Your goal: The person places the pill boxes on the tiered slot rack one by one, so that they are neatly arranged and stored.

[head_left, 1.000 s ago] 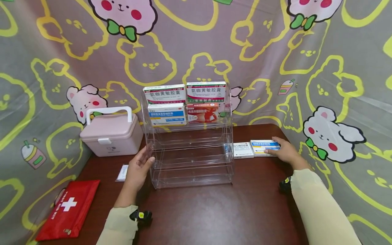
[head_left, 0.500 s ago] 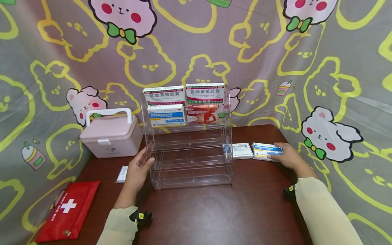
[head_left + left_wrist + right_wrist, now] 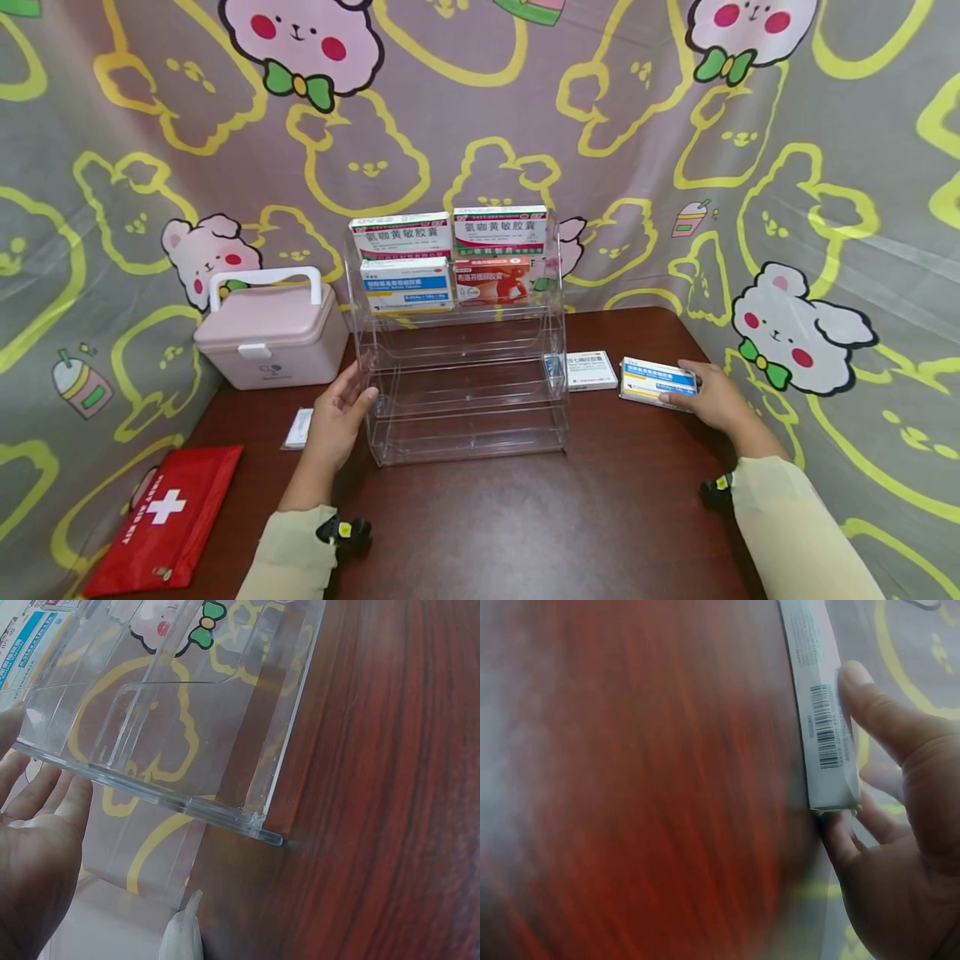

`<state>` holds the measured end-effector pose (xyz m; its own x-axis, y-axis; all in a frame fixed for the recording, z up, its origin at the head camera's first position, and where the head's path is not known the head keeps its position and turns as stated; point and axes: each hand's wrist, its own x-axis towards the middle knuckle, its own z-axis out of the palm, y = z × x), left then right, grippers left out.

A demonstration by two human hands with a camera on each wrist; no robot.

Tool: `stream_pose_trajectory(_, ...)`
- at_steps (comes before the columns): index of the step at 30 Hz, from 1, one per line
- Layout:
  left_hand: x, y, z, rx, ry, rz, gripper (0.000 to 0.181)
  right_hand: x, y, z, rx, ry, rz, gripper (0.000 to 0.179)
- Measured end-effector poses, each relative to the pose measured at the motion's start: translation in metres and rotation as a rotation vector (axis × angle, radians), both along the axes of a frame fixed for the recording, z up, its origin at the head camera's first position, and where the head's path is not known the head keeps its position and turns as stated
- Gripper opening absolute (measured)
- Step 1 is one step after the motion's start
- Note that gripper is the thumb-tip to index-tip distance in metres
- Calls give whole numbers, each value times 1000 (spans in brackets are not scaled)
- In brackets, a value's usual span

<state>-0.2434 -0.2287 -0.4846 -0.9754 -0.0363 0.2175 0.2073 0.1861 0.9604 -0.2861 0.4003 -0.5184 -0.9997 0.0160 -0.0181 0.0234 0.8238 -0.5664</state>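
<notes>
A clear acrylic display rack (image 3: 465,383) with stepped shelves stands mid-table. My left hand (image 3: 341,412) holds its left side panel; in the left wrist view the thumb and fingers (image 3: 71,796) lie on opposite sides of the panel's edge. At the right, my right hand (image 3: 708,396) pinches a blue-and-white medicine box (image 3: 656,382) by its right end. The right wrist view shows the barcode side of this box (image 3: 821,712), with the thumb on one face. Two green-and-white medicine boxes (image 3: 498,231) fill the top shelf, above another blue-and-white box (image 3: 405,285) and a red box (image 3: 491,282).
A white medicine box (image 3: 591,371) lies right of the rack. Left of it stand a pink case (image 3: 270,333) with a white handle and a small white packet (image 3: 298,427). A red first aid pouch (image 3: 165,517) lies front left. Patterned cloth (image 3: 637,125) surrounds the table.
My right hand has drawn the blue-and-white box toward me and slightly right, away from the white box beside it. My left hand has stayed at the rack.
</notes>
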Motion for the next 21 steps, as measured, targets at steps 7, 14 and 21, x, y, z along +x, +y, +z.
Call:
stream_pose_trajectory(7, -1, -1, -1, -14, -1, 9, 64, 6, 2, 1, -8, -59, -21, 115)
stream_pose_trajectory(14, -2, -1, -3, -6, -1, 13, 64, 7, 2, -1, 1, -42, -56, 120)
stream_pose_trajectory(21, -1, -1, -1, -25, -3, 28, 64, 11, -1, 0, -27, 39, -73, 114)
